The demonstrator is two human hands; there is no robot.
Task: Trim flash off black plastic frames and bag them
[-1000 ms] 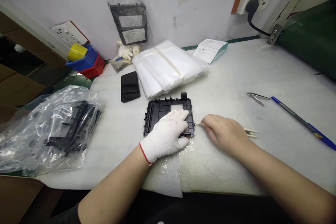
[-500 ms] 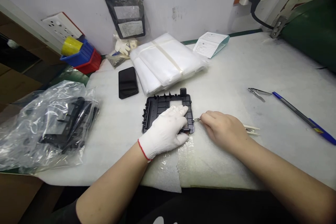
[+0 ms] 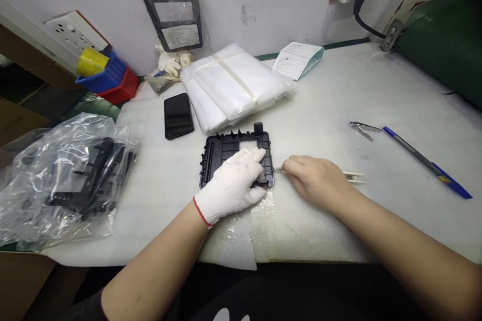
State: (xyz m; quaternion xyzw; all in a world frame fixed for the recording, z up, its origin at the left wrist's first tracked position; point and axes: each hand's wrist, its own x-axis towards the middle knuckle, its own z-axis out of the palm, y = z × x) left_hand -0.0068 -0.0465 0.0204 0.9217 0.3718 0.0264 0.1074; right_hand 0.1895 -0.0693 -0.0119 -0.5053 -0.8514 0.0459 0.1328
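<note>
A black plastic cover (image 3: pixel 216 158) with clips and ribs lies on the table, with a pale rectangular area near its middle. My left hand (image 3: pixel 237 180), in a white glove with a red cuff edge, rests on its right part, fingers stretched over it and thumb by the near edge. My bare right hand (image 3: pixel 314 178) pinches a small metal tool (image 3: pixel 278 169) whose tip meets the cover's right edge. Its exact kind is hidden by my fingers. Behind this hand two pale prongs (image 3: pixel 355 177) show; I cannot tell whether they belong to the tool.
A blue pen (image 3: pixel 425 160) and nail clippers (image 3: pixel 363 128) lie on the right. Beyond the cover are a phone (image 3: pixel 178 115), a stack of clear bags (image 3: pixel 237 85) and a folded paper (image 3: pixel 297 59). Bagged black parts (image 3: pixel 90 175) sit left, near stacked bins (image 3: pixel 116 88).
The whole view has shifted slightly, so everything appears a little further left and higher. Both hands keep their places at the cover, the tool's tip still at its right edge.
</note>
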